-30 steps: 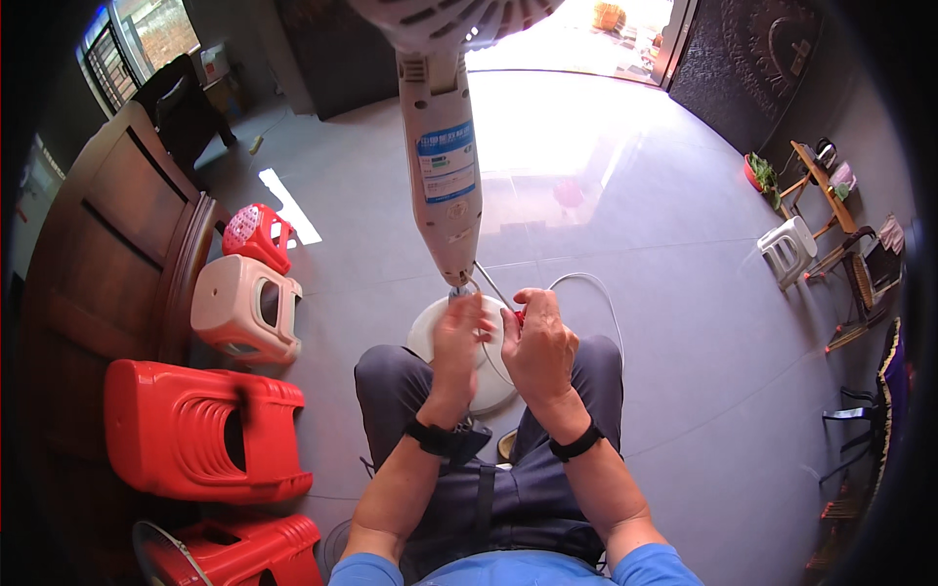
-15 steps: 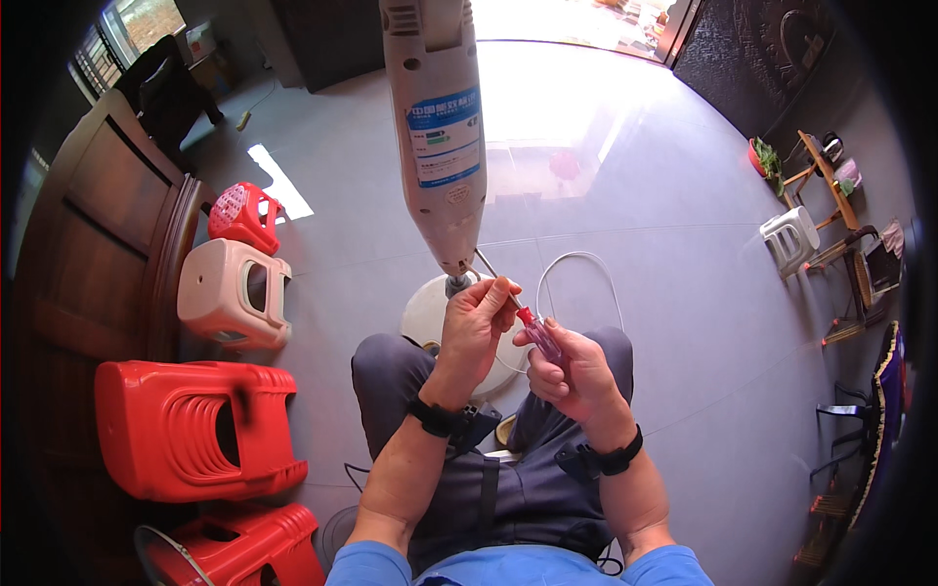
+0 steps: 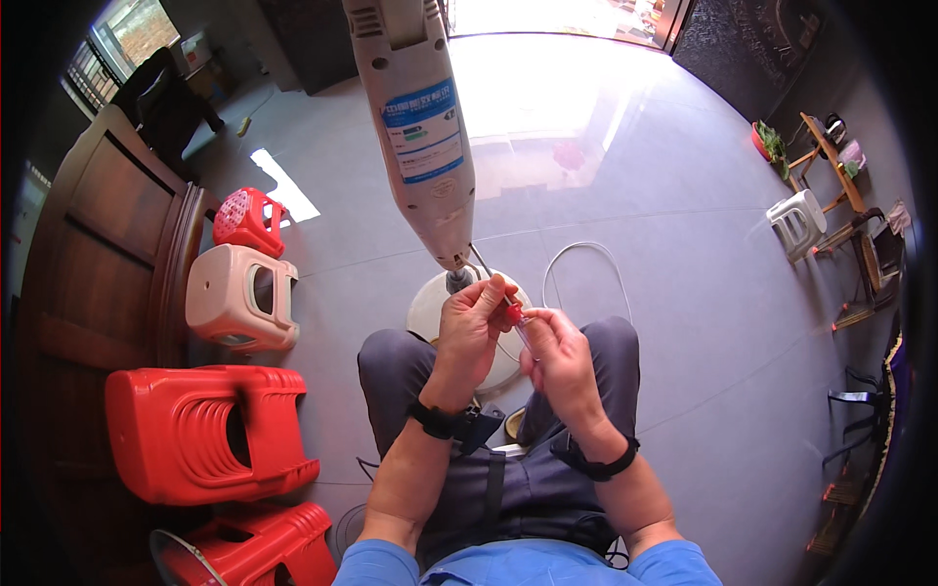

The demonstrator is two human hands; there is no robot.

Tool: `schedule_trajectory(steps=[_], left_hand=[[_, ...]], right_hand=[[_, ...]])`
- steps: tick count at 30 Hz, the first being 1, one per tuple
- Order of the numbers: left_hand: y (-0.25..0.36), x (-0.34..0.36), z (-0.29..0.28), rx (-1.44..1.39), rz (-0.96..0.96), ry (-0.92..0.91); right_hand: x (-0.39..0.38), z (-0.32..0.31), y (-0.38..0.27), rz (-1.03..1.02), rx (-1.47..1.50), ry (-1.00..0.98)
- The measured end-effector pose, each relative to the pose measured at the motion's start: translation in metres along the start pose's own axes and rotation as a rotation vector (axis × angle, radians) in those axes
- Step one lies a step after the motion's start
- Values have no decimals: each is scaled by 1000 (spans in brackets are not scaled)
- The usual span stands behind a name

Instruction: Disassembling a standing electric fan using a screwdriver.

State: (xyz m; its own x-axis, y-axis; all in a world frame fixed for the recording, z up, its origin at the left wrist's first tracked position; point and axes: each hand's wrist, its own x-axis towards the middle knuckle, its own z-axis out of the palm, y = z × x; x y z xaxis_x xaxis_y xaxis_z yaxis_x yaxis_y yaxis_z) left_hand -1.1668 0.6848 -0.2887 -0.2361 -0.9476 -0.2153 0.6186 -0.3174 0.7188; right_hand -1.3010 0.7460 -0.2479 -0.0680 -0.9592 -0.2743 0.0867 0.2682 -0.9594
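- The room has a grey tiled floor (image 3: 684, 293), brightly lit from a doorway at the top. A dark wooden cabinet (image 3: 88, 293) stands along the person's left.
- Beside the cabinet: stacked red plastic stools (image 3: 195, 430), a beige stool (image 3: 239, 298) and a small red stool (image 3: 249, 220). A white stool (image 3: 796, 220) and a wooden rack (image 3: 840, 186) stand well apart on the right.
- The person sits with the white fan column (image 3: 420, 137) rising between the knees from a round white base (image 3: 430, 313). A white cord (image 3: 586, 269) loops on the floor just beside the base.
- Step in hand, as a judgement: small-part work at the lower end of the column, using a red-handled screwdriver (image 3: 514, 314).
- The screwdriver lies between both hands, just below the column's lower end; its thin shaft slants down toward the right hand.
- Left hand (image 3: 469, 327): raised, fingers curled, fingertips pinching the red handle close to the column.
- Right hand (image 3: 557, 356): closed around the shaft end, thumb uppermost. Whether it also holds a screw or other small part cannot be told.
- Both forearms come up from the lower edge, wrists bent inward; each wrist carries a black band.
- The next move calls for a steady tip, aligned with the fixing point, and the column kept upright between the knees.
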Motion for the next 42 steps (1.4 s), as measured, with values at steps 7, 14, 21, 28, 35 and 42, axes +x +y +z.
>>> schedule_trajectory(steps=[7,14,21,28,35,42], left_hand=[[-2,-1,3,-42,-12,2],[-6,-3,-3,-24,6,-19],[4,-6,14,-129,-38,-2],[1,-3,-2,-25,-19,-34],[0,-1,5,-95,-46,-16],[2,-3,3,-89,-19,-40]], right_hand=[[5,7,15,-781,-763,391],[-9,10,5,-372,-490,238],[5,7,19,-781,-746,452],[-10,17,6,-415,-420,262],[2,10,11,-1003,-903,467],[-8,10,2,-253,-332,185]])
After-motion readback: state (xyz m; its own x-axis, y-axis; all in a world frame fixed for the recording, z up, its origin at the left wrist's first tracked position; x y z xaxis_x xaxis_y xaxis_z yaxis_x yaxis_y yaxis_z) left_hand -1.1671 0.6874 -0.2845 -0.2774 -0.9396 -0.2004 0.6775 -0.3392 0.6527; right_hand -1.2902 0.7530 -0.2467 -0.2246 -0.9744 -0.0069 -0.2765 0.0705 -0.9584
